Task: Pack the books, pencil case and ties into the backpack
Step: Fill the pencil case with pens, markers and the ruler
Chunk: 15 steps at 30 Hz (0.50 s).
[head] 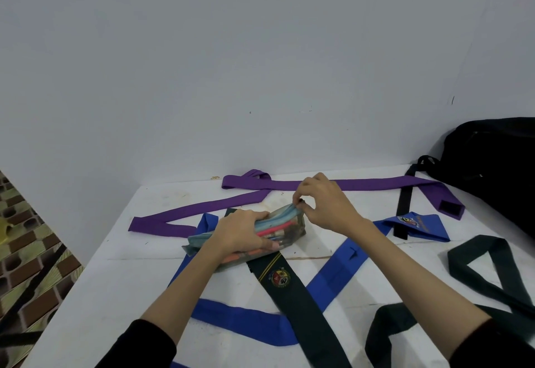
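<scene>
The packing looks barely begun. The left hand point(244, 233) has its fingers curled over the pencil case point(278, 230), holding it down on the table point(121, 275). The right hand point(321, 204) pinches something small at the case's far top end, between thumb and fingertips, probably the zip pull, though it is too small to be sure. So the step in hand seems to be zipping the case, which is not yet in the backpack point(492, 162); that stands well off to the right of the right fingers.

All the ties lie loose: the purple tie point(362, 184) just beyond the fingers, the blue tie point(333, 270) and the dark green tie point(292, 289) under and nearer than them. No books show here.
</scene>
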Tool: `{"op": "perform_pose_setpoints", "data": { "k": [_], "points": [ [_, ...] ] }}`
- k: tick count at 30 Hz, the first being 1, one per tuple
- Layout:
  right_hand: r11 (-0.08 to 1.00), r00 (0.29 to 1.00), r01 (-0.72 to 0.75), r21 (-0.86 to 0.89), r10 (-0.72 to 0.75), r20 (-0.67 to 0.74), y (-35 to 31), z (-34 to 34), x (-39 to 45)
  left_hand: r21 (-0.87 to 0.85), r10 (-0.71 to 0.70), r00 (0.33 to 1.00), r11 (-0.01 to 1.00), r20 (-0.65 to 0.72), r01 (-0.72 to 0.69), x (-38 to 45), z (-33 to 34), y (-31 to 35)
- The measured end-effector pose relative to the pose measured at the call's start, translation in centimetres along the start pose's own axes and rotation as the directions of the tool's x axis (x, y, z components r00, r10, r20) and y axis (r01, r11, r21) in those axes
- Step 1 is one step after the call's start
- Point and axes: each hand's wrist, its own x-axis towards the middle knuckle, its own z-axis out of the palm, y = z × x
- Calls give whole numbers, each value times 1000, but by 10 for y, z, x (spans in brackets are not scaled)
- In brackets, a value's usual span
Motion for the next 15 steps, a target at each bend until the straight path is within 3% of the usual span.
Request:
{"op": "perform_pose_setpoints", "data": {
  "k": [5, 11, 15],
  "points": [
    [979, 991, 89, -181, -68, 117, -6, 2, 11, 6, -3, 1000, 1000, -3, 3, -2, 3, -1],
    [988, 968, 100, -116, -70, 241, 2, -6, 17, -19, 14, 1000, 1000, -13, -14, -5, 5, -4],
    [985, 971, 121, -125, -91, 223, 8, -4, 17, -63, 16, 1000, 998, -14, -17, -4, 6, -7]
  ]
}}
